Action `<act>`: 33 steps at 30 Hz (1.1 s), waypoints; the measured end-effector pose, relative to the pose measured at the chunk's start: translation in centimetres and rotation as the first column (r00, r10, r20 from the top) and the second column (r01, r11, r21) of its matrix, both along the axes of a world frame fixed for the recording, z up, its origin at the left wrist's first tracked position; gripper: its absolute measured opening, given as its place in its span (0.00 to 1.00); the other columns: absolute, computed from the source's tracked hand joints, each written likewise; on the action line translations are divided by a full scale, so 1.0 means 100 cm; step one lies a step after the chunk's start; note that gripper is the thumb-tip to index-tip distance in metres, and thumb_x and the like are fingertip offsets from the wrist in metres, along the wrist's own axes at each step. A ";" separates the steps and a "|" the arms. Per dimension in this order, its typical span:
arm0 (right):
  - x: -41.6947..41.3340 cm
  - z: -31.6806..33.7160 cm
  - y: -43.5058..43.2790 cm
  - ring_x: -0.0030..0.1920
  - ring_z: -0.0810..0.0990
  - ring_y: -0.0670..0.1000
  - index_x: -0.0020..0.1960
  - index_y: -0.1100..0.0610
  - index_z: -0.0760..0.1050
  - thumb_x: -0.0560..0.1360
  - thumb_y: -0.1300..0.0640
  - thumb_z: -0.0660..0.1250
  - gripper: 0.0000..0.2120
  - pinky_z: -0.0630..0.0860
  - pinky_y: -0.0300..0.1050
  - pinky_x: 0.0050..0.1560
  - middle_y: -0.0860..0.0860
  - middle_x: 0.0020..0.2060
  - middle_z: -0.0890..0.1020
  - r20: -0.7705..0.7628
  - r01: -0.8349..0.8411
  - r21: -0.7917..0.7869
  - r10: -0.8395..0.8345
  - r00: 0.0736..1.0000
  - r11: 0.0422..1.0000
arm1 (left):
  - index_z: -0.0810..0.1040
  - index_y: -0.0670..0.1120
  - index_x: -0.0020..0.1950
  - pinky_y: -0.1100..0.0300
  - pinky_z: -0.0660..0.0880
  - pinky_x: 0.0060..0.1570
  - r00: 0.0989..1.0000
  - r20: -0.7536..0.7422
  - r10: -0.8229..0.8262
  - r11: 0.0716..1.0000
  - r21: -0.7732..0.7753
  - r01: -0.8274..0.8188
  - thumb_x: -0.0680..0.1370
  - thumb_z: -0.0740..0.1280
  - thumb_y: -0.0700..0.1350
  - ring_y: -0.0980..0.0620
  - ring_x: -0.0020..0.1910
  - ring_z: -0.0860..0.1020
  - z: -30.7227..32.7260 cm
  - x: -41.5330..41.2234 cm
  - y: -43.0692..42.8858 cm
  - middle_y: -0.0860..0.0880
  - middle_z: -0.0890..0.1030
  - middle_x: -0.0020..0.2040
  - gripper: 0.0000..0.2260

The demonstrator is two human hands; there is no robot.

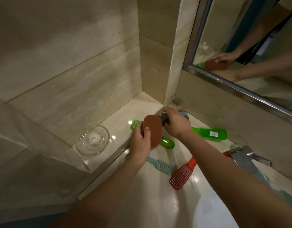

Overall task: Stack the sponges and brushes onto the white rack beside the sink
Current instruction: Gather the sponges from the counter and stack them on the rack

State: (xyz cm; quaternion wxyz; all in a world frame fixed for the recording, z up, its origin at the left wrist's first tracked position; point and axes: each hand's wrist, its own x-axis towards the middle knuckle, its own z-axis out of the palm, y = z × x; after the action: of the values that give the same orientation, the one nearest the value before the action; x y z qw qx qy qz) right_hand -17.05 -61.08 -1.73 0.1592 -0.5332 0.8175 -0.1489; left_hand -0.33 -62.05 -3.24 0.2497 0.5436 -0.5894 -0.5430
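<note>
While my left hand [141, 142] grips the brown oval sponge [151, 129] on edge above the ledge, thumb on its face and fingers curled behind | my right hand [176, 125] curls round a grey item [165, 120], which I cannot identify, by the glass tumbler [177, 102] | green brush [209, 134], red brush [183, 175] and teal brush [161, 166] lie on the counter.
</note>
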 end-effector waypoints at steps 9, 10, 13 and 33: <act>0.005 -0.010 0.025 0.40 0.80 0.56 0.57 0.53 0.75 0.73 0.50 0.66 0.14 0.79 0.52 0.36 0.52 0.55 0.73 -0.189 0.094 -0.073 -0.106 0.976 0.993 | 0.63 0.57 0.73 0.45 0.77 0.56 0.999 -0.038 0.012 1.000 -0.018 -0.013 0.80 0.57 0.55 0.46 0.62 0.74 0.008 0.002 0.005 0.49 0.71 0.67 0.20; 0.007 -0.007 0.030 0.40 0.79 0.55 0.56 0.53 0.75 0.72 0.49 0.67 0.14 0.79 0.52 0.36 0.51 0.54 0.74 -0.154 0.125 -0.119 -0.143 0.978 0.985 | 0.63 0.56 0.73 0.48 0.78 0.55 0.998 -0.058 0.014 0.999 -0.032 -0.016 0.81 0.57 0.55 0.47 0.62 0.74 0.009 0.002 0.007 0.49 0.71 0.66 0.20; 0.016 0.006 0.048 0.39 0.78 0.53 0.55 0.52 0.70 0.70 0.50 0.68 0.15 0.79 0.51 0.35 0.49 0.53 0.73 -0.039 0.251 -0.261 -0.270 0.962 0.932 | 0.64 0.55 0.72 0.65 0.74 0.42 0.993 -0.113 0.035 0.998 -0.043 -0.040 0.81 0.58 0.54 0.51 0.59 0.75 0.016 0.002 0.012 0.51 0.73 0.64 0.19; 0.061 0.115 0.210 0.44 0.77 0.51 0.48 0.55 0.66 0.75 0.45 0.69 0.16 0.81 0.47 0.30 0.53 0.46 0.74 0.920 0.836 -0.190 -0.205 0.335 0.514 | 0.63 0.48 0.74 0.74 0.66 0.49 0.920 -0.341 -0.193 0.979 -0.121 0.161 0.83 0.56 0.43 0.58 0.60 0.69 0.111 -0.027 0.133 0.49 0.71 0.68 0.19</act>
State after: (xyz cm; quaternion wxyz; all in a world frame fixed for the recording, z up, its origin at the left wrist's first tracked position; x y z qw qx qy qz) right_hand -10.98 -40.12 9.72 0.2551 -0.0941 0.6686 -0.6921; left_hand -3.08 -48.72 7.84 0.3249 0.3706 -0.6063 -0.6241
